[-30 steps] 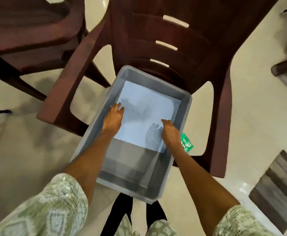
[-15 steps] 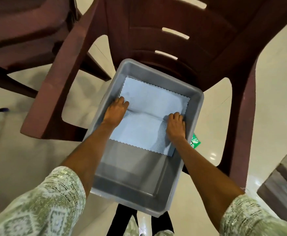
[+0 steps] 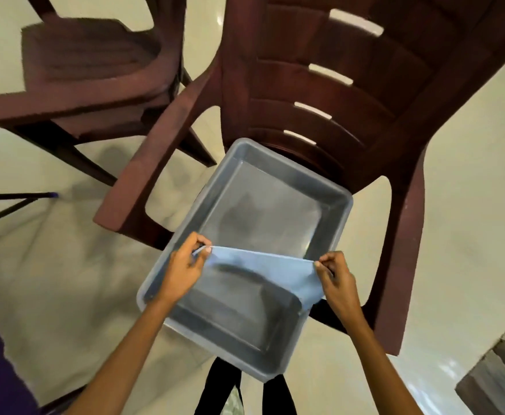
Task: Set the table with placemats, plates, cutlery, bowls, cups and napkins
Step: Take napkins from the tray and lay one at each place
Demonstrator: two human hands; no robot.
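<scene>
And the cloth is up now — half a second ago the light blue napkin (image 3: 270, 269) lay flat on the floor of the bin with both hands pressed on it, and here it has left the bottom and hangs stretched in the air between them. The left hand (image 3: 183, 272) pinches one top corner between thumb and curled fingers, above the bin's left rim; the right hand (image 3: 336, 284) pinches the opposite corner the same way, over the right rim near the front corner. Both forearms reach in from the bottom edge of the view, angled towards each other, wrists raised. The napkin's upper edge runs taut from pinch to pinch, and the rest droops down on the right-hand side, over the near half of the bin. Below it the grey plastic bin (image 3: 342, 218) sits on the seat of a dark brown plastic chair (image 3: 374, 94), its near end jutting past the seat's front edge, with only shadow on its floor. A second brown chair (image 3: 89, 73) stands to the left on the pale tiled floor (image 3: 50, 280).
</scene>
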